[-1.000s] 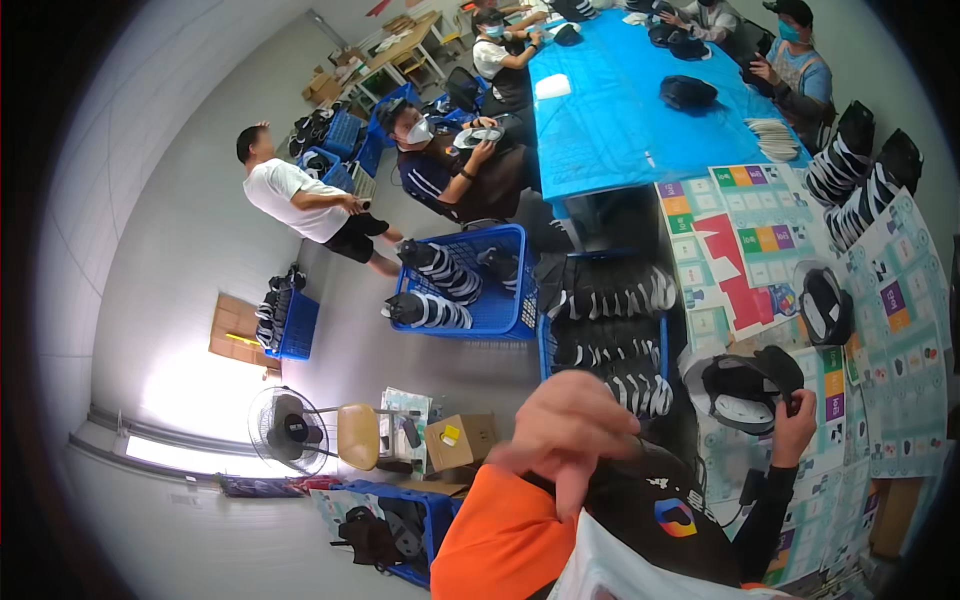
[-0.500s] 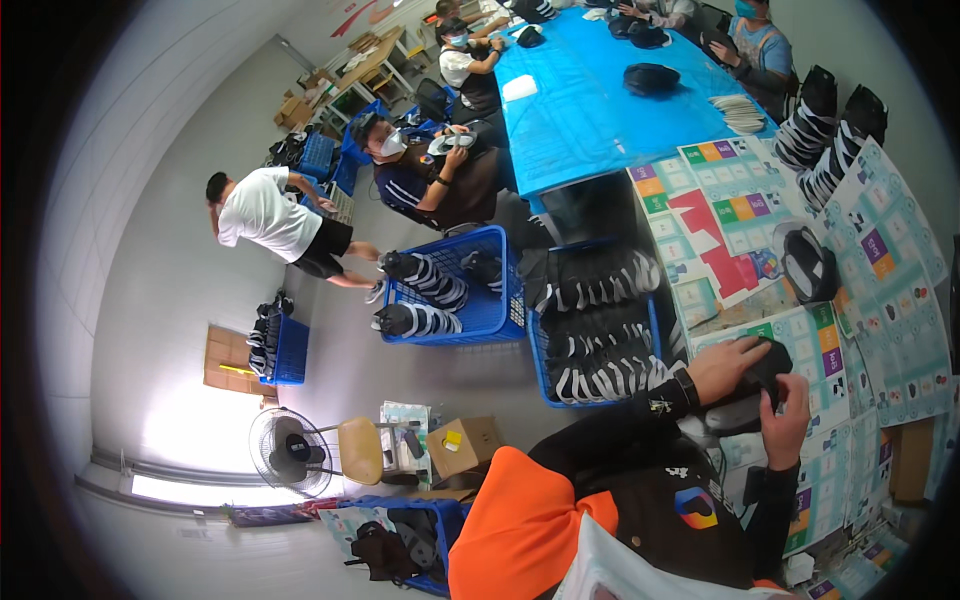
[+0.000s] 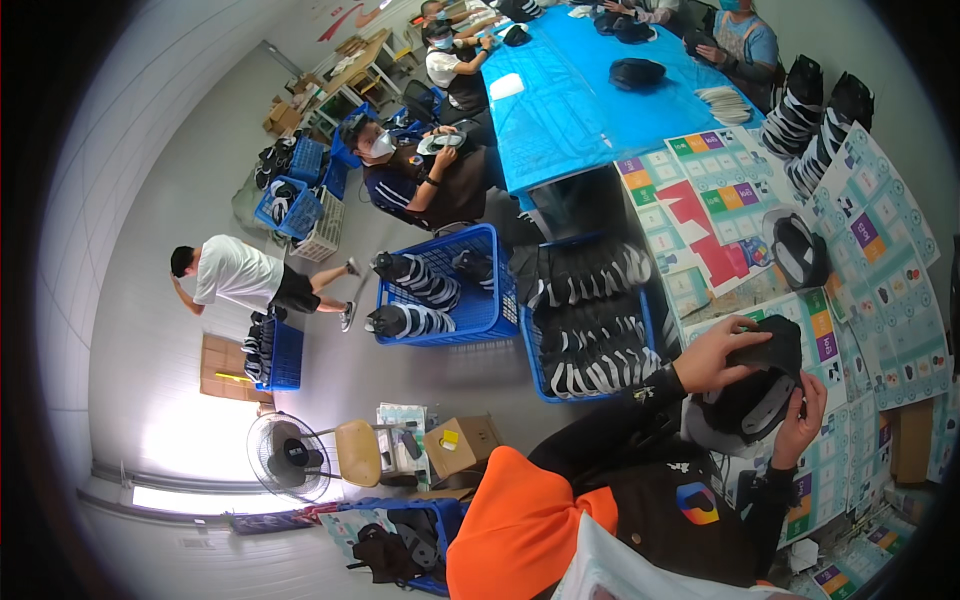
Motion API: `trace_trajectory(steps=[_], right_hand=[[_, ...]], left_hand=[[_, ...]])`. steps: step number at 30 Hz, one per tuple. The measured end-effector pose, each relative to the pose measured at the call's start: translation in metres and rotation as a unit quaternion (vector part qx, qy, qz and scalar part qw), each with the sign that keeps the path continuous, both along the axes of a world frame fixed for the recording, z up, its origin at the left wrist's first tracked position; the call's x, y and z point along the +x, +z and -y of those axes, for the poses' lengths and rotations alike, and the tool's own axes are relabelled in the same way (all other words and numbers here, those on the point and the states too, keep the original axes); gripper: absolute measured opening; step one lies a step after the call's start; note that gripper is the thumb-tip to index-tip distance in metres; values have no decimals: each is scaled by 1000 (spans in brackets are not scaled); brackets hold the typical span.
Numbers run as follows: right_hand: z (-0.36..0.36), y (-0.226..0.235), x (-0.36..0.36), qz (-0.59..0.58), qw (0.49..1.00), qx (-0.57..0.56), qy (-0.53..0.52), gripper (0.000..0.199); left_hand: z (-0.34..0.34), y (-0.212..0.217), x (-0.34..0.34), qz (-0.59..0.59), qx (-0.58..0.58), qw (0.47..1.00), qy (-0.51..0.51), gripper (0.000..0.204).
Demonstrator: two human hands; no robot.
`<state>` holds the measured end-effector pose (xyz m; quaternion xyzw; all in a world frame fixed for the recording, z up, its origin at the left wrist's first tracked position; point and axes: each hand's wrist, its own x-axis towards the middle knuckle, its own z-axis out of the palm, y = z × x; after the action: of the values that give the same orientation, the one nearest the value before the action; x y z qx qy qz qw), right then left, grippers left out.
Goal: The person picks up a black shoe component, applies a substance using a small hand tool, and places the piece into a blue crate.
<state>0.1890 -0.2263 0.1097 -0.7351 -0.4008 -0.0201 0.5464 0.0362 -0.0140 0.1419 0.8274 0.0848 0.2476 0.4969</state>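
Observation:
A black shoe with a pale grey sole [image 3: 752,400] is held over the table's colourful printed sheets [image 3: 700,215]. My left hand [image 3: 715,352] grips its upper end from the left side. My right hand [image 3: 803,420] cups its lower right edge. Both arms wear black sleeves; an orange hood lies over my chest. A second black shoe [image 3: 797,250] rests on the sheets a little farther along the table, apart from both hands.
A blue crate [image 3: 530,345] of black shoes stands by the table and another blue crate [image 3: 492,300] left of it. Stacked shoes [image 3: 815,115] line the table's far side. Seated people work at a blue-covered table [image 3: 585,110]. A person stands at left; a fan [image 3: 285,455] and cardboard boxes stand nearby.
My left hand, raised close to the camera a second ago, has dropped onto the shoe beside my right hand. The view has swung, so the room sits lower and more to the right.

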Motion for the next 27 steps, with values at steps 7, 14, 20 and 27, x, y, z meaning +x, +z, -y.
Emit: trace_trajectory(steps=[7,14,20,27], right_hand=[[2,0,-7,-19,1000,24,0,27],[-2,7,-12,-41,999,23,5,20],[-6,13,-9,-119,992,13,40,11],[5,-1,15,-240,970,-25,32,14]], left_hand=[[13,-11,-14,31,-39,999,0,41],[23,-22,-12,49,-53,997,39,30],[23,-32,-8,51,-125,977,168,14],[10,-33,2,-9,-156,982,110,18]])
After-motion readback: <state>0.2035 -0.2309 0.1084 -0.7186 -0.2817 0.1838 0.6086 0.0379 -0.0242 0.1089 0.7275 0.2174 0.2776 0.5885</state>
